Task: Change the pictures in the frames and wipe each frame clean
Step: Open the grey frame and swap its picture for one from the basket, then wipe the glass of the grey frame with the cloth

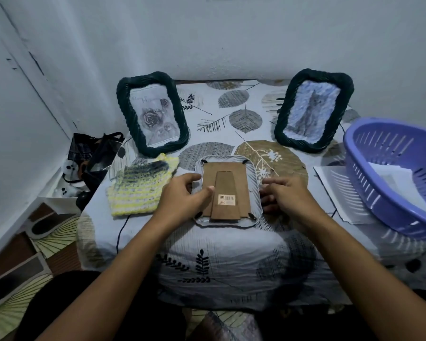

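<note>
From the head view, the white frame (228, 190) lies face down at the table's middle, brown backing up, its long axis running away from the person. The left hand (182, 200) grips its left edge, thumb on the backing. The right hand (284, 193) rests relaxed against its right edge, holding nothing.

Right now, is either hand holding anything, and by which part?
The left hand holds the face-down frame at its left edge, thumb on the cardboard backing. The right hand rests at the frame's right edge; a grip there cannot be told.
</note>
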{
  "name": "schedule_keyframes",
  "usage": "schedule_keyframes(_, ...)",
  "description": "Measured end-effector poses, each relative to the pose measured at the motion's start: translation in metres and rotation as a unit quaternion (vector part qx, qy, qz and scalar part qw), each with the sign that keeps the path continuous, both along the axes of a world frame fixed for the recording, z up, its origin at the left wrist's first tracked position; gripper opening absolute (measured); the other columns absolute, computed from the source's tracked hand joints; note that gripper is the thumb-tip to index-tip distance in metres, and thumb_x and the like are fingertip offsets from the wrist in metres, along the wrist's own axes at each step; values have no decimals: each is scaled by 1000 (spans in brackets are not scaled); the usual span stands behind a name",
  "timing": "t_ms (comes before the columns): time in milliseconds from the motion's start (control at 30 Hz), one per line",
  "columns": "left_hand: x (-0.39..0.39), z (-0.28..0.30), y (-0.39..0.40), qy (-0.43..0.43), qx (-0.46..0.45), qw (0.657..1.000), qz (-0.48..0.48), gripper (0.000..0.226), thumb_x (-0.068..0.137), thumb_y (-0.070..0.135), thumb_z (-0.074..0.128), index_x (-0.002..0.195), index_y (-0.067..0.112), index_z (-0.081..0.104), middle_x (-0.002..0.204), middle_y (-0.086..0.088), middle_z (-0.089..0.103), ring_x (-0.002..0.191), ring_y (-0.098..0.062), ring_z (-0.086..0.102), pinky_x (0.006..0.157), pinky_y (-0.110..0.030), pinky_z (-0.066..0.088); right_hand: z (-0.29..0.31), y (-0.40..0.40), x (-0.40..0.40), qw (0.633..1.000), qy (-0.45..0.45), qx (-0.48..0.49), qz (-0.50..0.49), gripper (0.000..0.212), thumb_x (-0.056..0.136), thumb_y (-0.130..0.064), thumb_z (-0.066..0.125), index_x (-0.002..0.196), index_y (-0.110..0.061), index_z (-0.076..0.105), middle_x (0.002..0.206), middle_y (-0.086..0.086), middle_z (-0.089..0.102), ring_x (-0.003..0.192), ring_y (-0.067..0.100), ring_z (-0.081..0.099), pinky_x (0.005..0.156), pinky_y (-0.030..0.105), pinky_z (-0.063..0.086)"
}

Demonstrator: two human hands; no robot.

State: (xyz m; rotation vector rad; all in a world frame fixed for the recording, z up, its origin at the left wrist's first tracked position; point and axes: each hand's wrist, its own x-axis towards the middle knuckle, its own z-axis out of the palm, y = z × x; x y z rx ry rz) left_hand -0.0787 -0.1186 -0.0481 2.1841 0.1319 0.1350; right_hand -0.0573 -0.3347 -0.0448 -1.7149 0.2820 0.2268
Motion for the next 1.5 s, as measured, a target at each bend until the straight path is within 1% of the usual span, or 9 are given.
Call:
schedule_keyframes(133,2,-2,1,19,-53,998,12,68,66,50,68,123,12,64,119,-6,66,106,-13,59,95,-30,47,0,0,1,1000,15,8,13,20,89,1,59,107,-3,65,80,14,65,57,16,54,59,33,49)
schedule_keyframes(300,-2,0,2,31,-81,996,10,61,63,50,66,113,15,69,101,-3,71,98,-17,65,90,-38,53,14,3,-5,989,39,143,4,28,83,9,62,107,-4,61,80,10,64,52,11,59,47,26,50)
schedule_keyframes(500,1,19,-11,9,-96,995,-6,33,68,44,69,92,22,71,93,-4,71,89,-22,65,79,-33,51,33,6,-6,984,27,177,-25,28,77,8,67,103,-4,67,83,14,71,60,17,68,52,29,52)
schedule_keyframes(633,9,54,-35,-6,-168,985,-38,8,84,22,72,85,14,70,81,1,68,77,-13,64,68,-23,51,56,12,-10,983,-26,179,-21,23,77,5,69,97,-4,68,80,9,71,62,15,66,53,27,51)
schedule_keyframes(767,9,88,-53,9,-296,954,-44,16,89,22,66,77,11,65,74,-5,62,68,-15,59,70,-35,53,79,17,-18,986,-123,110,-9,28,75,1,74,102,-6,70,86,7,72,70,12,68,53,18,49)
schedule_keyframes(900,7,101,-59,19,-386,922,-29,18,88,23,68,87,6,63,78,-10,61,69,-16,60,70,-41,58,96,22,-29,975,-224,7,1,34,73,-4,79,105,-7,70,89,0,73,83,10,70,74,24,56)
schedule_keyframes(1067,4,101,-57,11,-470,882,-33,17,87,6,65,74,4,55,68,-7,64,65,-14,65,62,-40,61,106,31,-42,948,-304,-92,22,39,72,-11,81,109,-7,70,90,0,73,80,6,69,76,23,57)
schedule_keyframes(1300,5,79,-33,33,-584,804,-109,7,82,7,58,84,2,54,81,-16,64,71,-21,68,60,-37,59,105,29,-37,944,-310,-109,21,44,69,-27,82,108,-8,70,96,2,71,85,12,66,78,31,57)
schedule_keyframes(1500,10,41,-12,62,-618,770,-148,59,71,18,78,119,-1,50,108,-21,63,96,-30,62,94,-48,47,69,14,-11,959,-249,-133,-2,46,76,-51,72,110,-22,66,111,4,65,101,17,62,88,43,53)
